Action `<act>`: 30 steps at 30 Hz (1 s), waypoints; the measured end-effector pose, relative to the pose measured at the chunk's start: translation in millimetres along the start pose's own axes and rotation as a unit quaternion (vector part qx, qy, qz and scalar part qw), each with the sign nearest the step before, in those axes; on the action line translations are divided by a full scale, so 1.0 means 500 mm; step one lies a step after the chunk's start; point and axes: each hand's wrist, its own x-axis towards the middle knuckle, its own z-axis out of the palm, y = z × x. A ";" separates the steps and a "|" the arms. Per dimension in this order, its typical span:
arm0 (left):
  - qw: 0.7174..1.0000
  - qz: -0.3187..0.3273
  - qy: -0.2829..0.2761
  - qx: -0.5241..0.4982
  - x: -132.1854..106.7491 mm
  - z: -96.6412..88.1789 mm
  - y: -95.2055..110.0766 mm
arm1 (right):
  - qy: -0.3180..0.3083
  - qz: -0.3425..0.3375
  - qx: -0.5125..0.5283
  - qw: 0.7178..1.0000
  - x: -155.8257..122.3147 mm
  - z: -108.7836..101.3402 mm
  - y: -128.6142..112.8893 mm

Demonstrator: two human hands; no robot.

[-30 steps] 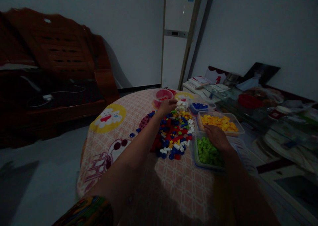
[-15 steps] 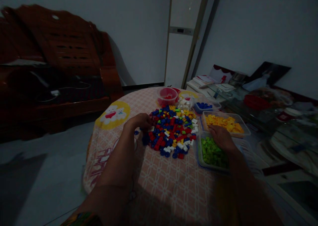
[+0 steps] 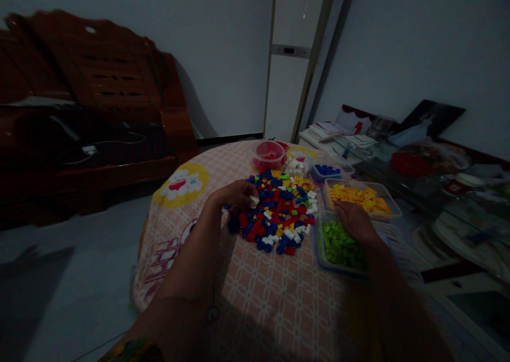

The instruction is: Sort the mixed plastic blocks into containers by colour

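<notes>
My left hand (image 3: 240,194) is closed, pinching a white toy brick (image 3: 254,201) above the left side of a loose pile of mixed toy bricks (image 3: 274,208). The pile holds red, blue, yellow, white and green pieces. My right hand (image 3: 356,221) hangs over the line where two clear boxes meet, its fingers closed together near their rims. Whether it grips a rim or a small piece is hidden. Under this hand stands the box of green bricks (image 3: 338,245); just behind it is the box of yellow bricks (image 3: 358,197).
Farther back on the patterned tablecloth (image 3: 255,298) are a box of blue bricks (image 3: 327,170), a heap of white bricks (image 3: 297,165) and a round tub (image 3: 266,152) with red pieces. A cluttered glass table (image 3: 382,160) adjoins at right. A wooden bench (image 3: 107,86) stands left.
My left hand has moved a little right over the pile, and the white brick now shows clearly at its fingertips. My right hand has barely moved.
</notes>
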 end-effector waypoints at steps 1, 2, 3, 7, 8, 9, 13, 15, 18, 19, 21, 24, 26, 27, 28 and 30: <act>1.000 0.013 0.010 -0.018 0.002 0.003 0.001 | 0.002 0.002 0.001 1.000 0.000 -0.001 -0.001; 0.999 0.024 0.018 -0.035 0.006 0.007 0.002 | 0.005 0.004 0.002 1.000 0.000 -0.001 -0.002; 0.998 0.033 0.024 -0.048 0.012 0.012 0.003 | 0.007 0.006 0.003 1.000 0.000 -0.002 -0.003; 0.992 0.051 0.038 -0.111 0.053 0.040 0.010 | 0.004 0.005 -0.004 1.000 0.000 -0.006 -0.007; 0.989 0.054 0.039 -0.134 0.069 0.048 0.015 | 0.002 0.004 -0.006 1.000 0.000 -0.007 -0.008; 0.985 0.055 0.040 -0.158 0.087 0.056 0.022 | 0.000 0.002 -0.006 1.000 0.000 -0.007 -0.009; 0.966 0.033 0.111 -0.230 0.180 0.076 0.070 | -0.005 0.002 0.000 1.000 0.001 -0.009 -0.010; 0.950 0.045 0.175 -0.256 0.227 0.075 0.102 | -0.006 0.001 0.003 1.000 0.001 -0.009 -0.011; 0.935 0.079 0.195 -0.286 0.276 0.064 0.137 | -0.010 0.004 0.001 1.000 0.000 -0.008 -0.009; 0.934 0.084 0.196 -0.286 0.284 0.060 0.142 | -0.009 0.006 -0.001 1.000 0.000 -0.007 -0.007; 0.942 0.087 0.199 -0.257 0.283 0.050 0.138 | -0.003 0.006 -0.003 1.000 0.000 -0.004 -0.005; 0.965 0.115 0.172 -0.159 0.235 0.039 0.106 | 0.004 0.000 0.000 1.000 0.001 -0.001 -0.003; 0.982 0.136 0.102 -0.078 0.179 0.038 0.081 | 0.004 -0.001 0.003 1.000 0.001 -0.001 -0.002; 0.989 0.132 0.054 -0.037 0.149 0.040 0.071 | 0.005 0.000 0.003 1.000 0.001 -0.002 -0.002; 0.992 0.123 0.003 -0.002 0.120 0.043 0.064 | 0.005 0.002 0.004 1.000 0.001 -0.003 -0.003; 0.991 0.099 -0.046 0.074 0.073 0.049 0.058 | 0.004 0.001 0.004 1.000 0.001 -0.005 -0.002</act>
